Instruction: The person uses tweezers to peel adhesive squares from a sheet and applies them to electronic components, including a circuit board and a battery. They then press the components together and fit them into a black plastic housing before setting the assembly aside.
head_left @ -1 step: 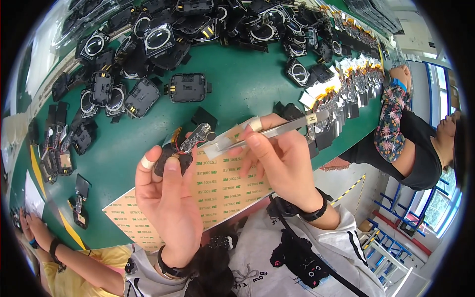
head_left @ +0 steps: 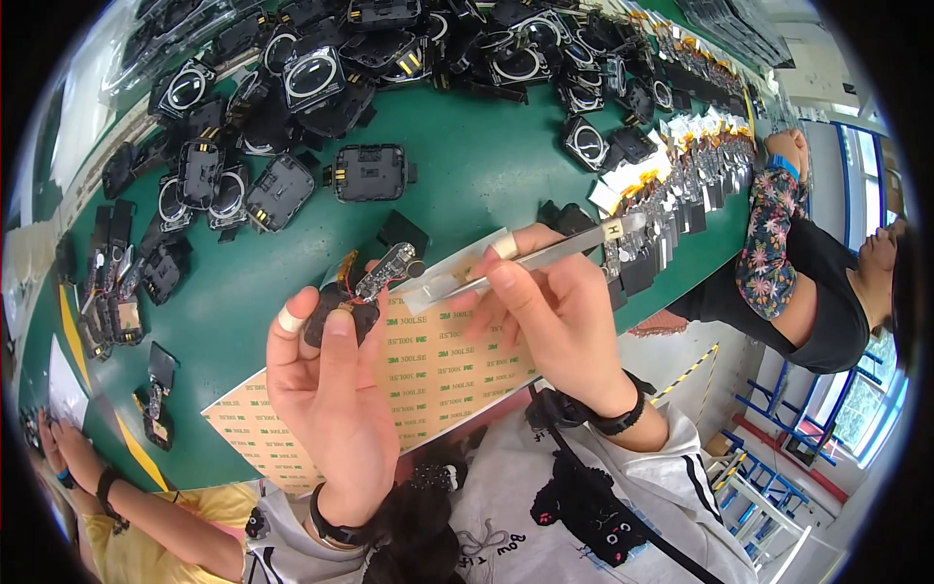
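Bright, fairly even light fills the scene, the blue-framed glass window (head_left: 864,399) between three and four o'clock washing out pale, and a faint sheen lies across the smooth green tabletop (head_left: 467,185) toward twelve. Highlights catch the slim silver metal tweezers (head_left: 581,241) and the glossy clear film strip (head_left: 438,279), while the bare right hand (head_left: 562,321) shows lower fingers smeared by motion blur. Fisheye distortion bends straight edges toward the rim, where a black vignette closes around the round view.

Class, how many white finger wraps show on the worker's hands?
2: one wrap on the left hand, another wrap on the right hand, each around a finger; more may be hidden.
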Available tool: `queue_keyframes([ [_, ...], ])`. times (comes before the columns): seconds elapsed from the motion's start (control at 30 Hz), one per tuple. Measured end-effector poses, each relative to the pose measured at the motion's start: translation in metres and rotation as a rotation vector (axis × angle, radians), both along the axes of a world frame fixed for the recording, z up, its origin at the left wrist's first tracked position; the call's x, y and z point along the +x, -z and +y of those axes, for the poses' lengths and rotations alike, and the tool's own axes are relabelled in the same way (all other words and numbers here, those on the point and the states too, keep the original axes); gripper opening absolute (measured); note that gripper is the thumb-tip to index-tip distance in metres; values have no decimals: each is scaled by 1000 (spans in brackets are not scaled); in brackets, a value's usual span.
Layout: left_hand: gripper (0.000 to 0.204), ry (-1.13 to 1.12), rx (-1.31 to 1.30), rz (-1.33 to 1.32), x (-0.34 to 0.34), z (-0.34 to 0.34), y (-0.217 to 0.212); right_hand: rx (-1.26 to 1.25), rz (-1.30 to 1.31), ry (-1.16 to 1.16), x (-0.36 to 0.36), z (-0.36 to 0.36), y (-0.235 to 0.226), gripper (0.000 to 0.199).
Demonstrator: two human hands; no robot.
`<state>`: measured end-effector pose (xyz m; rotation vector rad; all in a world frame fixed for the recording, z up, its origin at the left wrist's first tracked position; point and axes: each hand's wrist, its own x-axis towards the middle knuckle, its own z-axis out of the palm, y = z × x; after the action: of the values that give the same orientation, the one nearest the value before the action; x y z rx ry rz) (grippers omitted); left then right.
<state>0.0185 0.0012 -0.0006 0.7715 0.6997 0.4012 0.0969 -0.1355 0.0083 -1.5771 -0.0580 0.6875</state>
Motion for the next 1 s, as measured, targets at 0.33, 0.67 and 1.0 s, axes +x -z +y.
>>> queue_keyframes([
  [0.33,25,13,32,-18,-2,1,4,135,170,20,4,2,0,24],
  [0.67,24,8,46,-36,-2,2,5,134,250,20,11,-3,-4,24],
  [1.0,22,50,6,119,4,-2,-8,295,53,-32,10,-24,-11,29],
])
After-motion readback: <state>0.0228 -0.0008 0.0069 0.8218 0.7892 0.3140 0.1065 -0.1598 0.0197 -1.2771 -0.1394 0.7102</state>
